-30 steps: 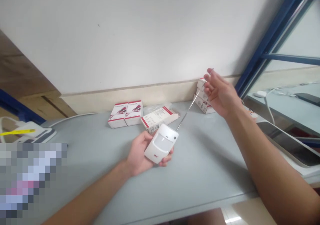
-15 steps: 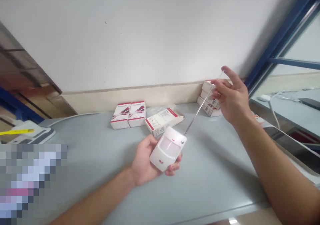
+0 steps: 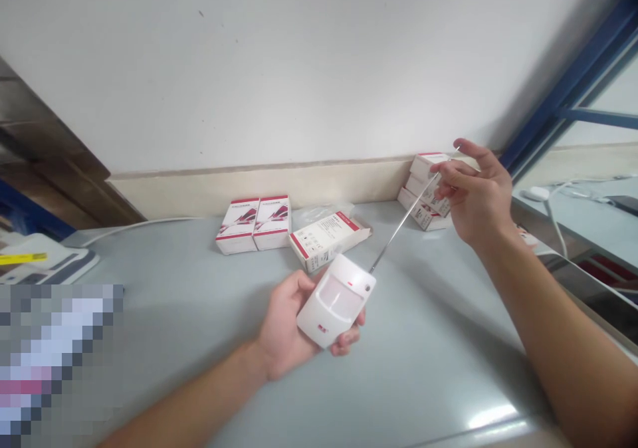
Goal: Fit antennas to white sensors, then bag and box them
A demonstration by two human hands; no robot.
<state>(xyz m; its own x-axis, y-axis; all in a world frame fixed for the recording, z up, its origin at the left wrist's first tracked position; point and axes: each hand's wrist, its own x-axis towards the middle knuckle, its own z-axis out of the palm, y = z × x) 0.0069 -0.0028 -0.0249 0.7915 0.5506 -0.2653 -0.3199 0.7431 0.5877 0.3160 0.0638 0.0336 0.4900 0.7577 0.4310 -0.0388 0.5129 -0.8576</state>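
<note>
My left hand [image 3: 284, 332] is shut around a white plastic motion sensor [image 3: 335, 300], which lies across the palm with its lens facing up. A thin telescopic metal antenna [image 3: 403, 222] rises from the sensor's top corner toward the upper right. My right hand [image 3: 473, 199] pinches this antenna near its tip between the thumb and fingers. That hand hangs in the air just in front of a small stack of white-and-red boxes [image 3: 421, 212], partly hiding them.
Two upright boxes [image 3: 253, 223] and an open carton [image 3: 326, 238] stand on the grey table [image 3: 413, 361] against a cream skirting [image 3: 299, 189]. A white cable [image 3: 139, 223] runs along the back. A pixelated patch [image 3: 54, 361] covers the lower left.
My right hand has moved up and to the right, carrying the antenna tip with it. The sensor remains in my left hand, and the view has shifted slightly.
</note>
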